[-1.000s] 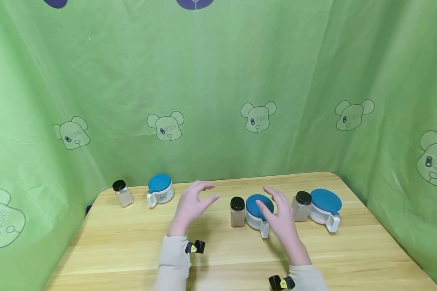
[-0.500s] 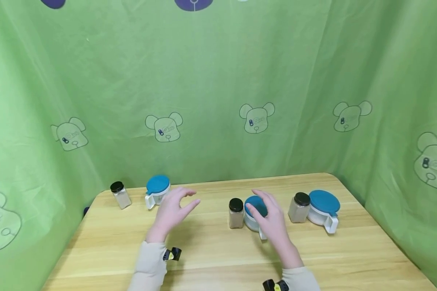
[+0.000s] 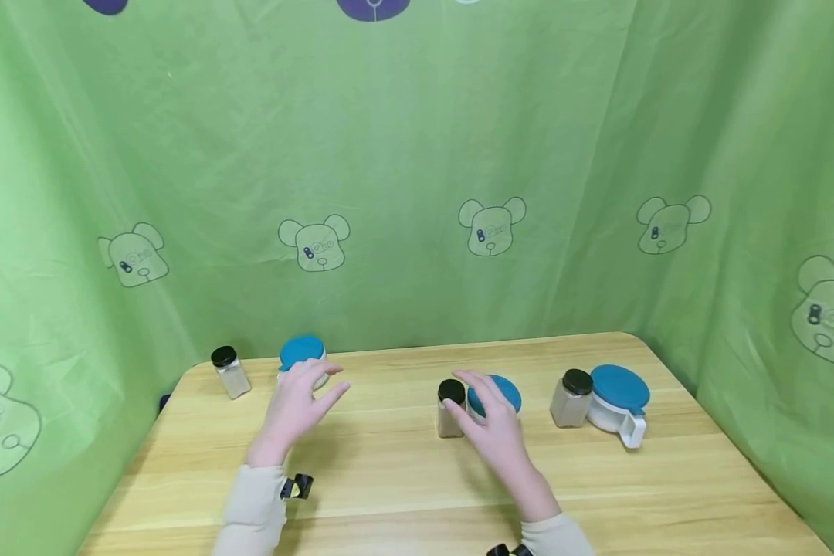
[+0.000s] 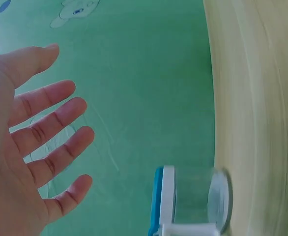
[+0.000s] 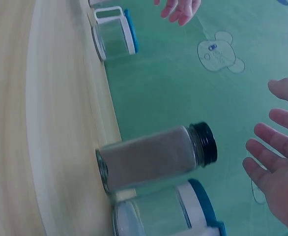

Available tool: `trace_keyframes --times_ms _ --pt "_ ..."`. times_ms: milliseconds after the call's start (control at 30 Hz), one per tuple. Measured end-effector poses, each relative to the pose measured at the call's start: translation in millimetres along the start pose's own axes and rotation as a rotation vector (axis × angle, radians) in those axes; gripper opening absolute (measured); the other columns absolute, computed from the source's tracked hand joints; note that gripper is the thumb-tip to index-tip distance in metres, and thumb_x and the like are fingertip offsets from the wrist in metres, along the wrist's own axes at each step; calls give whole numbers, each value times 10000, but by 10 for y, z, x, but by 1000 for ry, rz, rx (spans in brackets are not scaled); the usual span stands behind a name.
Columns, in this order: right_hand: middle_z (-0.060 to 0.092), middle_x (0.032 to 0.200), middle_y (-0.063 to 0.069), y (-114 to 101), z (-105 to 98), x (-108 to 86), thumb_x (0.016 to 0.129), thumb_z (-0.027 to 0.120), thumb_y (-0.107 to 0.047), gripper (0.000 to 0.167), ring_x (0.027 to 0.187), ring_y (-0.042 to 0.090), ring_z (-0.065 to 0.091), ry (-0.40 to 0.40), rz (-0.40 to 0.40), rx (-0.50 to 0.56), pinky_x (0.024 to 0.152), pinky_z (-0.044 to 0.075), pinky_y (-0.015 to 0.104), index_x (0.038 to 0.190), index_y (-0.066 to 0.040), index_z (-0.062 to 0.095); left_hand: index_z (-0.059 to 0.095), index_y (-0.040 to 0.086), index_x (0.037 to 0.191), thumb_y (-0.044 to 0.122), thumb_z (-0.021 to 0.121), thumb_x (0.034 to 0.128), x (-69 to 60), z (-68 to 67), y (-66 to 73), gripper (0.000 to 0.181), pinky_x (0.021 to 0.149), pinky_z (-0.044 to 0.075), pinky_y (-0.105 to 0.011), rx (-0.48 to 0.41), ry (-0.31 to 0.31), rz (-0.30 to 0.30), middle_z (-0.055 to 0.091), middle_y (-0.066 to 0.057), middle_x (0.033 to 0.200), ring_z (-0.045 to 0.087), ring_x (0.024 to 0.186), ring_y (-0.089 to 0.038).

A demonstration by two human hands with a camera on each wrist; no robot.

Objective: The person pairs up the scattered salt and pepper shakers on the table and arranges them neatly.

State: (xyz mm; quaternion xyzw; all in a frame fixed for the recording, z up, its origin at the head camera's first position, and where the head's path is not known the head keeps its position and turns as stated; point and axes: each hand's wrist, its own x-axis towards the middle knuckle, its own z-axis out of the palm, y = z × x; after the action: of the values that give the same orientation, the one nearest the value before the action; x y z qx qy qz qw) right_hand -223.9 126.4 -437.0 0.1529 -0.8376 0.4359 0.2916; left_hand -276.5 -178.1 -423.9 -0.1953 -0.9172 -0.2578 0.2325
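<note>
My left hand [image 3: 293, 409] hovers over the table with fingers spread, partly covering a clear jar with a blue lid and white handle [image 3: 300, 350] at the back left. In the left wrist view that same jar [image 4: 193, 196] stands apart from the fingers. My right hand [image 3: 492, 428], its fingers loosely extended, is above a square spice jar with a black lid [image 3: 450, 421] and a second blue-lidded jar [image 3: 506, 391], hiding part of the latter. The right wrist view shows a gap between the fingers and the spice jar [image 5: 151, 158]. Neither hand holds anything.
Another black-lidded spice jar [image 3: 571, 400] and a wider blue-lidded handled jar [image 3: 620, 390] stand close together on the right. A further spice jar [image 3: 232, 374] is at the back left. The wooden table [image 3: 396, 494] meets a green curtain [image 3: 403, 139] behind.
My left hand has moved left, away from the middle, toward the back-left blue-lidded jar. My right hand has shifted left too, from the middle blue-lidded jar toward the spice jar beside it.
</note>
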Motion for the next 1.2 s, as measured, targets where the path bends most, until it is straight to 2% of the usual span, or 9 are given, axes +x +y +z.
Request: trace_keyframes --times_ms 167,400,633,867,1033,1200 --pt "652 1240 56 -79 86 -12 818 777 -144 450 1177 246 608 -8 -41 17 965 509 470 1245 -116 636 701 158 1126 386 711 875 -2 -101 -93 339 947 429 -521 6 21 -21 706 -13 1140 611 1121 -256" --pt "635 1281 58 -175 212 -49 849 752 -183 466 1216 254 586 -93 -23 65 990 502 479 1289 -131 608 693 169 1129 368 729 863 -29 -209 -213 333 978 387 -522 10 39 -69 699 -26 1155 595 1143 -277" --pt "615 1309 27 -279 333 -61 873 730 -232 468 1248 246 564 -190 44 158 1027 474 499 1307 -126 591 696 133 1127 330 741 857 -63 -254 -318 337 1009 344 -560 -3 61 -99 693 -79 1171 550 1181 -328" --pt "570 1377 15 -360 465 -3 884 715 -302 535 1300 238 523 -295 118 170 1076 440 483 1377 -211 529 695 101 1114 315 750 847 -105 -307 -445 346 1027 304 -596 3 117 -122 666 -141 1176 518 1164 -350" --pt "547 1391 82 -413 598 40 886 706 -319 646 1302 284 504 -334 165 189 1085 413 522 1451 -166 434 700 77 1108 294 755 843 -147 -363 -530 347 1026 291 -618 16 154 -158 660 -160 1178 501 1161 -367" --pt "500 1433 112 -439 750 82 894 695 -316 653 1322 311 480 -367 192 168 1098 397 533 1456 -128 419 689 88 1147 313 737 863 -195 -418 -617 366 1019 289 -616 8 144 -214 641 -158 1211 475 1197 -362"
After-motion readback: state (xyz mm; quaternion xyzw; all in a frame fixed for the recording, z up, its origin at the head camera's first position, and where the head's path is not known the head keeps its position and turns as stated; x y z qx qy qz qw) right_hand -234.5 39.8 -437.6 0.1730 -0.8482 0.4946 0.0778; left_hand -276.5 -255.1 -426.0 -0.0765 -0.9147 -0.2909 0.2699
